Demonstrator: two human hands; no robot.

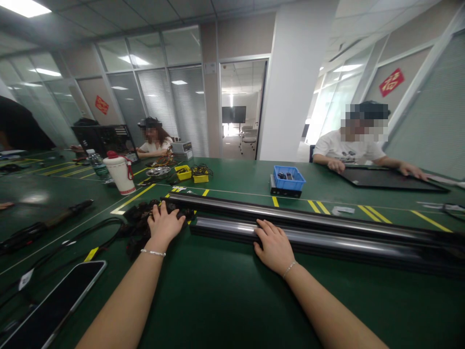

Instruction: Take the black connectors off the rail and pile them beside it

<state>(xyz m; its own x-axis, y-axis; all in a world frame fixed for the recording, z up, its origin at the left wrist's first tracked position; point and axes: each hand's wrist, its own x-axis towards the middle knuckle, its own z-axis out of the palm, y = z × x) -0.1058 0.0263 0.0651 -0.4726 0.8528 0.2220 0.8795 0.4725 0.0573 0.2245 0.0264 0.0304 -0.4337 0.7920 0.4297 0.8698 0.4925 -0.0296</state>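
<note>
Your right hand [274, 246] lies flat and open on the near long rail [327, 238], maybe to keep it from rolling. Your left hand [164, 224] rests on a dark bundle of cables [140, 213] just past the rail's end, fingers spread, not squeezing. I cannot tell what is under that palm. The rail runs off to the right and blurs. A second rail [290, 212] lies just behind, on the green bench [218, 300].

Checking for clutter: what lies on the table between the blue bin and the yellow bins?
Head view: only bare green table with yellow tape marks between blue bin and yellow bins.
</note>
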